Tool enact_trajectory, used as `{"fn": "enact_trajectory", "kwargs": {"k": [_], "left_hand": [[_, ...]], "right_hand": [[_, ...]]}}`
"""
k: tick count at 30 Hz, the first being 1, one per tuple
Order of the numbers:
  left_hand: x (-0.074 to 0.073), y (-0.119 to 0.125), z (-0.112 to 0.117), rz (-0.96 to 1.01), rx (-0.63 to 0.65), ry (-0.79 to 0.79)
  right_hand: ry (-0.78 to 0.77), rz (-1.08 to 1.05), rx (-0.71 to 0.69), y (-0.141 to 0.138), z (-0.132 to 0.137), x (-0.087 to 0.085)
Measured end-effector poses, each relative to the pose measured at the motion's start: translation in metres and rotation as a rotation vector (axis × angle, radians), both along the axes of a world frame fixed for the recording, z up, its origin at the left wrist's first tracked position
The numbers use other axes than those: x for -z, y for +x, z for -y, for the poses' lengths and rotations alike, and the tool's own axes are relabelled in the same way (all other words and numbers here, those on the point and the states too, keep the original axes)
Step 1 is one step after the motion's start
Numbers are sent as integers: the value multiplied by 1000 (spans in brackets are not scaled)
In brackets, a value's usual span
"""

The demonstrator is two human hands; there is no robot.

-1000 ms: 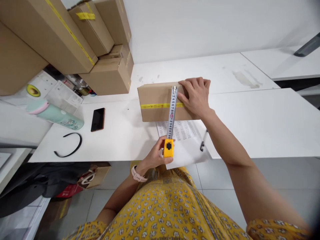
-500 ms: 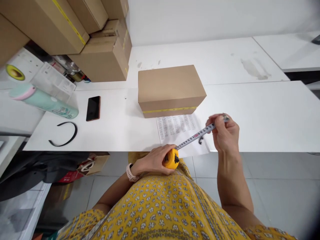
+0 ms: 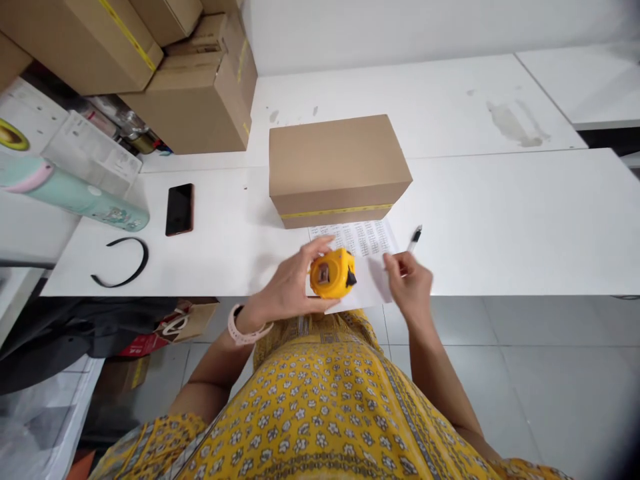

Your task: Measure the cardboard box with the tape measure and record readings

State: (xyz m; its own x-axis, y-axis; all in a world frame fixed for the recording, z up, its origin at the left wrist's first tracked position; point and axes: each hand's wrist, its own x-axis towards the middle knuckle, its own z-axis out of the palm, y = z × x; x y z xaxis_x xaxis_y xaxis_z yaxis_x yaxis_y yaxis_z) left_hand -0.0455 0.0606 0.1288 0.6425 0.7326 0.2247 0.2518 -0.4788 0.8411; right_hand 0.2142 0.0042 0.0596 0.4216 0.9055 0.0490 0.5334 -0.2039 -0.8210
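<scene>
- The left hand (image 3: 287, 288) curls its fingers (image 3: 320, 244) over the top of a yellow round plastic tape measure (image 3: 333, 273), with the thumb below it, gripping it firmly.
- The tape measure is held above the near edge of the white table (image 3: 500, 220), over a printed paper sheet (image 3: 357, 239).
- Its flat face looks up at the camera, and its black tab points right.
- The right hand (image 3: 413, 287) is blurred and loosely curled just beside the sheet, near a black pen (image 3: 415, 236). Whether it pinches anything cannot be told.
- A brown cardboard box (image 3: 335, 163) stands behind the sheet.
</scene>
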Motion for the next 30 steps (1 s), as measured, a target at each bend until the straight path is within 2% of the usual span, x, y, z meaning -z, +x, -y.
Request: {"fn": "enact_trajectory", "kwargs": {"k": [2, 4, 6, 8, 11, 13, 14, 16, 18, 19, 22, 24, 26, 28, 30], "left_hand": [[-21, 0, -20, -1, -76, 193], [-37, 4, -46, -73, -149, 395], [-46, 12, -75, -190, -231, 553], [-46, 20, -107, -306, -295, 643], [-37, 29, -146, -405, -297, 688], [-29, 31, -157, -387, -271, 708], [-25, 30, -155, -353, -271, 732], [-16, 28, -136, -228, -302, 797], [1, 26, -100, -63, -332, 832], [13, 25, -78, 16, -310, 815], [60, 21, -12, 27, -246, 781], [93, 16, 21, -101, -203, 649], [117, 10, 41, -290, -135, 539], [129, 5, 50, -445, -65, 496], [133, 2, 52, -539, -14, 512]], "right_hand": [[-87, 175, 213, 25, -12, 8], [-259, 349, 291, 46, -25, 16], [-392, 448, 246, 58, -36, 21], [-428, 481, 161, 63, -41, 25], [-297, 419, 124, 67, -38, 24], [-119, 190, 151, 68, -27, 18], [-26, 17, 146, 68, -19, 14], [126, -338, 80, 64, -1, 4], [208, -548, -16, 54, 16, -5], [220, -592, -54, 47, 22, -7], [194, -607, -122, 16, 29, -6], [183, -588, -143, -9, 22, 1], [171, -585, -166, -31, 9, 12], [128, -604, -211, -49, -6, 23], [66, -607, -272, -61, -19, 32]]}}
